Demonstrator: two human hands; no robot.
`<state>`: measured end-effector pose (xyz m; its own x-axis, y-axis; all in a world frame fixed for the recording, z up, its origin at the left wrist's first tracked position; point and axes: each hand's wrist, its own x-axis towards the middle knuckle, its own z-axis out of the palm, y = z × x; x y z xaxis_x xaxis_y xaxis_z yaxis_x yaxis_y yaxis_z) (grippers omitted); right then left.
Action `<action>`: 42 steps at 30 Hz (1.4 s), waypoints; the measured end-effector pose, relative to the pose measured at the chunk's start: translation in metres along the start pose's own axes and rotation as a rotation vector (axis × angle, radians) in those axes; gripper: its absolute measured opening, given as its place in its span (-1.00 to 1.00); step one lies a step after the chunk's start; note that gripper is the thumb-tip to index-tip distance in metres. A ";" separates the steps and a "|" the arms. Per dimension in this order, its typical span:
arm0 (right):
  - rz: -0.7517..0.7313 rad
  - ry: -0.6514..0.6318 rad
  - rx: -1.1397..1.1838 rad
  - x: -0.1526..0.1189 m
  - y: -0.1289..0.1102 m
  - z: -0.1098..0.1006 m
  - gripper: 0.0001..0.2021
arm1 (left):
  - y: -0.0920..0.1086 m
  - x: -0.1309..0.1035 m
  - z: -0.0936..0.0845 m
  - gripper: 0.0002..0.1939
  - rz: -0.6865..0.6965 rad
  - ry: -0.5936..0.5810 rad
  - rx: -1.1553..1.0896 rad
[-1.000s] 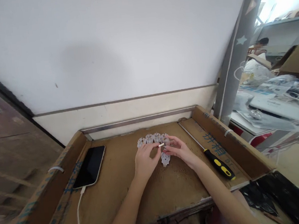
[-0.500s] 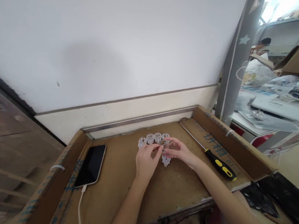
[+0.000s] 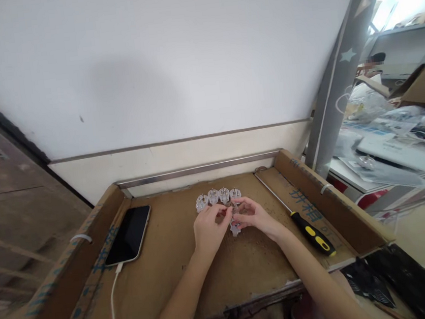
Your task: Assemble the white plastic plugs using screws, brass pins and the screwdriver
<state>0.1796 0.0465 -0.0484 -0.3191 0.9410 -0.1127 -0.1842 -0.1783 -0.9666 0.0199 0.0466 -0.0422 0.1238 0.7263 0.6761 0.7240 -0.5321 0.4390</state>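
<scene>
My left hand [image 3: 213,225] and my right hand [image 3: 254,217] meet over the cardboard-covered bench [image 3: 211,282]. Between their fingertips is a small clear plastic piece [image 3: 235,210] with some metal in it, partly covered by the fingers. The right thumb and fingers close round it, while the left thumb and forefinger pinch at its left side. Just below the fingers lies another clear plug part [image 3: 236,229]. Behind the hands stands a row of several clear plug parts [image 3: 219,196] with metal pins pointing up; the left hand partly hides the nearest ones.
A long screwdriver [image 3: 313,234] with a black and yellow handle lies to the right. On the left rests a phone [image 3: 129,235] with a white cable [image 3: 114,304]. Cardboard walls [image 3: 332,202] edge the bench. Beyond a grey post [image 3: 336,84] are a cluttered table and a person.
The fingers have shifted very slightly around the clear piece, the right hand drawing a little closer to the left. The plug parts, phone and screwdriver stay where they were.
</scene>
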 end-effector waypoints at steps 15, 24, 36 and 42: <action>0.013 -0.013 -0.011 0.000 -0.001 0.000 -0.54 | 0.000 0.000 0.000 -0.81 -0.128 -0.063 -0.101; 0.006 -0.019 -0.010 -0.001 -0.001 0.000 -0.59 | 0.001 -0.002 0.000 -0.82 -0.084 -0.069 -0.110; 0.030 -0.025 0.014 -0.001 -0.002 0.001 -0.62 | 0.006 -0.002 -0.002 -0.79 -0.116 -0.084 -0.029; 0.028 -0.037 0.097 -0.003 -0.005 0.001 -0.56 | 0.002 0.002 0.001 -0.70 -0.337 -0.101 -0.326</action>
<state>0.1804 0.0438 -0.0425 -0.3591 0.9244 -0.1286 -0.2633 -0.2326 -0.9363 0.0228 0.0475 -0.0407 -0.0043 0.9118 0.4106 0.4862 -0.3569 0.7976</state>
